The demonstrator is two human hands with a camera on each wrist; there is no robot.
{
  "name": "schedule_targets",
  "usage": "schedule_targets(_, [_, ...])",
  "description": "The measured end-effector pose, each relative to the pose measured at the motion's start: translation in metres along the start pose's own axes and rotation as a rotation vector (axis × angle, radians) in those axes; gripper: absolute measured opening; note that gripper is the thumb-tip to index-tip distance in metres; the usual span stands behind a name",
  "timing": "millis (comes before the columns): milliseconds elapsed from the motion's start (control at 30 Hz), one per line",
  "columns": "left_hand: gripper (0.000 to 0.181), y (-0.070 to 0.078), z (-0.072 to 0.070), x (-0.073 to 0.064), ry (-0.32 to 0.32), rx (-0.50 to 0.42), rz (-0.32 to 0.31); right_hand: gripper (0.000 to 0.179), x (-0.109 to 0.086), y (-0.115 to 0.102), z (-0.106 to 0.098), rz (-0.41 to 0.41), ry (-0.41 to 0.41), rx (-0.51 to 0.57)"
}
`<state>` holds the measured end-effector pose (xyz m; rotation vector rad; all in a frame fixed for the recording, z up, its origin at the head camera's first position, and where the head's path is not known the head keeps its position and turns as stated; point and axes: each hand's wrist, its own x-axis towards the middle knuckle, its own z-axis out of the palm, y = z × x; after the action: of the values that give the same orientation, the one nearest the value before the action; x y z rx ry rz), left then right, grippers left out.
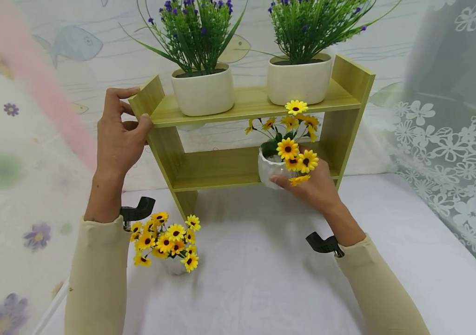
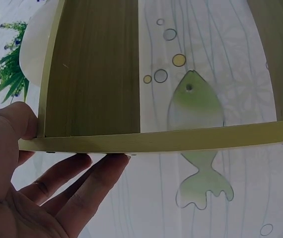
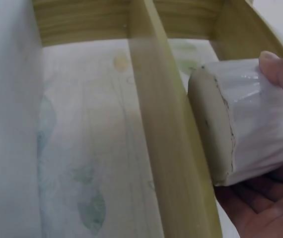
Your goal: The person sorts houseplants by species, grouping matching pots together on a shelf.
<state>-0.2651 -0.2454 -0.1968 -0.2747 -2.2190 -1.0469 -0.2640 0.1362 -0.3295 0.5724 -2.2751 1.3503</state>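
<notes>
My left hand [image 1: 121,130] holds the upper left side of a wooden two-tier shelf [image 1: 217,170]. The left wrist view shows the thumb on the inner side of the panel and the fingers along its outer face. My right hand [image 1: 315,184] grips a small white flowerpot [image 1: 268,172] with yellow daisy-like artificial flowers [image 1: 288,149]. This pot is at the front edge of the lower board, towards the right. In the right wrist view its flat pale base [image 3: 211,126] overlaps the board's edge, the thumb on one side and fingers on the other.
Two larger cream planters [image 1: 202,93] with green plants and purple blooms stand on the top board. A second small pot [image 1: 175,265] of yellow flowers sits on the white tablecloth [image 1: 238,279] at the front left. Patterned curtains [image 1: 20,163] hang behind and beside the shelf.
</notes>
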Motion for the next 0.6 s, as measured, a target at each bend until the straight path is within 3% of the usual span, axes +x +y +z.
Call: schedule_targets(600, [0.05, -0.003, 0.001, 0.001, 0.003, -0.002, -0.005, 0.074, 0.004, 0.016, 0.002, 0.089, 0.1, -0.061])
